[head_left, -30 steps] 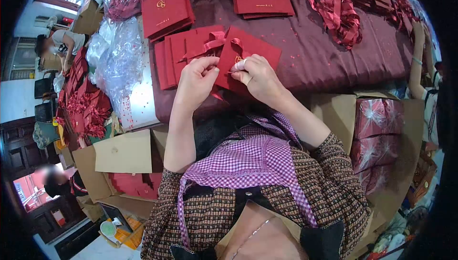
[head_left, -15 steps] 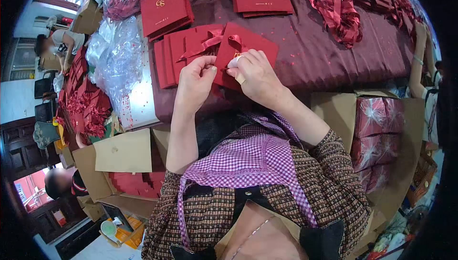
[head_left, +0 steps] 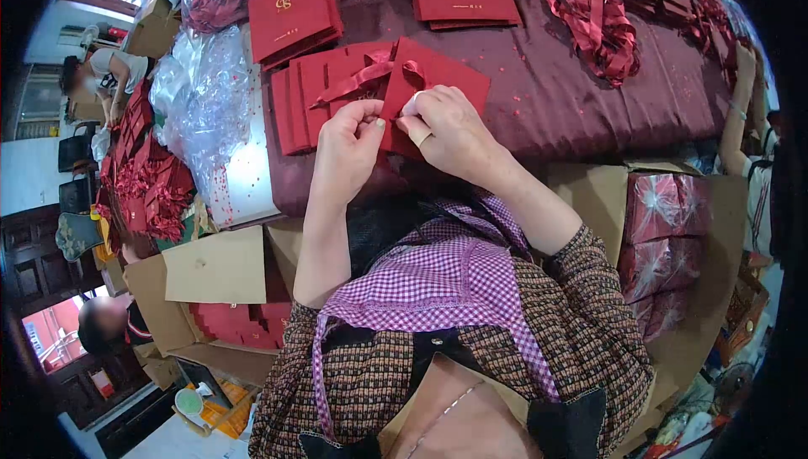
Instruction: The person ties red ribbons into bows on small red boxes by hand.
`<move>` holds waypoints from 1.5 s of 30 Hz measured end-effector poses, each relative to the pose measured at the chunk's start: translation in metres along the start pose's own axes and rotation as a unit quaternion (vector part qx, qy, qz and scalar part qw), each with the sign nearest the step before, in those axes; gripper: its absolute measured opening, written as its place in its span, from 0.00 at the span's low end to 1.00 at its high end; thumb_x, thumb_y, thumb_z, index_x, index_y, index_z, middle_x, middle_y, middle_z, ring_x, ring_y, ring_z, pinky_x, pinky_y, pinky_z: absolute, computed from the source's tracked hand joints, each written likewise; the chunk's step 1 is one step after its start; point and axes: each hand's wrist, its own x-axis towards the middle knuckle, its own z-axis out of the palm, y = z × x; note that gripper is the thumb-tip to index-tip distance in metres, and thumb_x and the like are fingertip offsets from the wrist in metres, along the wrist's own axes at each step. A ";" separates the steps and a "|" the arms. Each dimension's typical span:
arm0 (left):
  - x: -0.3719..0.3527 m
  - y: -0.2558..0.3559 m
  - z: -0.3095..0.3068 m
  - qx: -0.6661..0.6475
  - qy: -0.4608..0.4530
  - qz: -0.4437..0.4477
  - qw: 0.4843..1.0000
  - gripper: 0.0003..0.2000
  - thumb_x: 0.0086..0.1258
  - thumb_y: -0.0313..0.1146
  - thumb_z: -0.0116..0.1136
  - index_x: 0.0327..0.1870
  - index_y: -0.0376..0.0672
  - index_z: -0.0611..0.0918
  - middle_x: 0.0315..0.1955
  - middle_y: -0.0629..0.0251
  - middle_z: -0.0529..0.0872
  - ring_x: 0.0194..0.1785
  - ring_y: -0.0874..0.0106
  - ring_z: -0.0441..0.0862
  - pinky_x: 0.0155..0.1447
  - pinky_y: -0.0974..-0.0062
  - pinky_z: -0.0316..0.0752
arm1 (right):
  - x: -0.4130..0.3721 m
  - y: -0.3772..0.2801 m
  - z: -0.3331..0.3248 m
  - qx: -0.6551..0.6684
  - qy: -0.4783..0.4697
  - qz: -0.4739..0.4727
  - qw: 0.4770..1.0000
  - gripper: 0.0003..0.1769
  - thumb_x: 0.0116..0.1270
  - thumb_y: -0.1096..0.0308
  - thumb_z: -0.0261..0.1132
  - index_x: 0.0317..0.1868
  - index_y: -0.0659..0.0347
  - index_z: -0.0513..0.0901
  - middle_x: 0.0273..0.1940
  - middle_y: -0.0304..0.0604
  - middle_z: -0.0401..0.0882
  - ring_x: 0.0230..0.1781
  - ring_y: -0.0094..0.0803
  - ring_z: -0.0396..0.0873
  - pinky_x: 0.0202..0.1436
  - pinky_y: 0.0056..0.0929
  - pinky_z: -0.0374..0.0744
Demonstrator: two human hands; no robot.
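A flat red paper bag (head_left: 450, 72) lies tilted on the stack in front of me, with a red ribbon loop near its top left. My right hand (head_left: 454, 135) is closed over its lower part, thumb and fingers pinched together, with wrappings on the fingers. At the bag's left edge, my left hand (head_left: 347, 148) has thumb and forefinger pinched; whatever is between them is hidden. Under and left of this bag, several more red bags (head_left: 295, 106) lie overlapped, with a loose satin ribbon (head_left: 358, 84) across them.
Red bags with gold print (head_left: 295, 17) and a ribbon bundle (head_left: 593, 26) lie on the dark red cloth (head_left: 539, 122). Clear plastic (head_left: 202, 97) is at left. Open cartons hold red bags (head_left: 240, 324) and wrapped red packs (head_left: 665, 240). Other people are at both sides.
My right hand has shifted slightly left and its fingers have curled further over the bag. My left hand stays pinched at the bag's edge, almost unmoved.
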 end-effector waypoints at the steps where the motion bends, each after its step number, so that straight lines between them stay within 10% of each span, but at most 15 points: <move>1: 0.000 0.001 0.000 0.006 -0.001 0.005 1.000 0.10 0.65 0.22 0.57 0.47 0.32 0.81 0.32 0.68 0.82 0.33 0.82 0.75 0.40 0.82 0.73 | 0.001 -0.001 -0.001 -0.014 -0.013 0.006 1.000 0.06 0.58 0.73 0.67 0.31 0.62 0.77 0.30 0.47 0.79 0.36 0.45 0.77 0.43 0.41 0.71; 12: -0.006 0.014 0.014 0.101 0.035 0.016 0.994 0.08 0.63 0.19 0.55 0.42 0.32 0.82 0.32 0.58 0.84 0.32 0.74 0.81 0.38 0.77 0.76 | 0.008 -0.017 -0.010 -0.259 -0.048 -0.131 0.956 0.08 0.56 0.69 0.64 0.29 0.60 0.73 0.27 0.48 0.75 0.32 0.44 0.75 0.41 0.41 0.70; 18: -0.003 0.000 0.002 -0.041 -0.034 0.012 0.999 0.09 0.66 0.21 0.56 0.46 0.31 0.81 0.34 0.64 0.83 0.36 0.78 0.78 0.44 0.79 0.74 | 0.015 -0.003 -0.032 0.046 -0.126 0.043 0.990 0.07 0.57 0.69 0.68 0.30 0.62 0.79 0.30 0.47 0.80 0.36 0.47 0.78 0.43 0.42 0.73; 30: -0.001 0.016 -0.003 0.074 -0.135 0.091 0.984 0.03 0.62 0.19 0.55 0.35 0.29 0.75 0.33 0.58 0.75 0.40 0.66 0.76 0.45 0.73 0.71 | 0.014 -0.008 -0.048 0.116 -0.175 0.074 0.975 0.20 0.54 0.69 0.72 0.46 0.62 0.77 0.36 0.47 0.80 0.44 0.45 0.78 0.51 0.38 0.74; 33: -0.002 0.022 0.003 0.083 -0.113 0.149 0.979 0.02 0.63 0.20 0.53 0.34 0.30 0.74 0.32 0.56 0.74 0.38 0.63 0.75 0.44 0.70 0.71 | 0.028 -0.009 -0.064 0.032 -0.175 -0.078 0.981 0.28 0.55 0.70 0.71 0.58 0.59 0.74 0.53 0.46 0.77 0.58 0.44 0.72 0.63 0.41 0.68; 38: -0.003 0.016 0.003 0.049 -0.165 0.147 0.974 0.18 0.64 0.20 0.47 0.57 0.30 0.74 0.56 0.45 0.77 0.64 0.52 0.73 0.68 0.65 0.66 | 0.033 -0.002 -0.065 0.097 -0.266 -0.153 0.947 0.28 0.59 0.71 0.67 0.62 0.58 0.72 0.59 0.47 0.73 0.63 0.45 0.68 0.67 0.44 0.63; 45: -0.001 0.004 -0.004 0.037 -0.159 0.134 0.977 0.12 0.65 0.21 0.48 0.48 0.31 0.76 0.40 0.51 0.78 0.47 0.55 0.78 0.53 0.63 0.72 | 0.035 -0.002 -0.077 0.262 -0.370 -0.142 0.880 0.34 0.65 0.61 0.67 0.69 0.59 0.67 0.68 0.51 0.65 0.70 0.48 0.62 0.72 0.44 0.58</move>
